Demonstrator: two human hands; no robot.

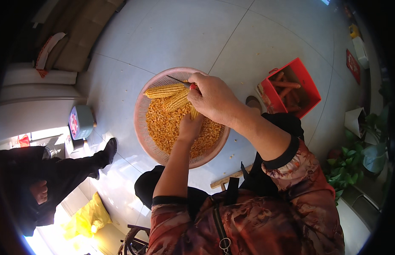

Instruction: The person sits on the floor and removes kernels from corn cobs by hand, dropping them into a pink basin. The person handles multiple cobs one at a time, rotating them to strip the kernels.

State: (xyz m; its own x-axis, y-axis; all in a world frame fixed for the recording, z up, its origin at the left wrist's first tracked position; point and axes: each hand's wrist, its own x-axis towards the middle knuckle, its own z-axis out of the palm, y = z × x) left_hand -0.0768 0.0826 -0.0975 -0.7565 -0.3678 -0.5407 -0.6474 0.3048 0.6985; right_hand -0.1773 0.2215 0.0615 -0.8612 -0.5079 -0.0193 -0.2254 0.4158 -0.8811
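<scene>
A round pink plastic basket on the floor holds many loose corn kernels. Two ears of corn lie on the kernels at its far left side. My left hand grips another ear of corn low over the kernels. Just above it, my right hand is closed on the red handle of a pointed metal tool, perhaps a screwdriver or awl, whose thin tip points to the far left. My right hand partly covers the held ear and the handle.
A red box of cobs stands at the right, near my foot. At the left are a seated person's leg, a small green stool and a sofa. A yellow bag lies lower left; a leafy plant stands right. Stray kernels dot the floor.
</scene>
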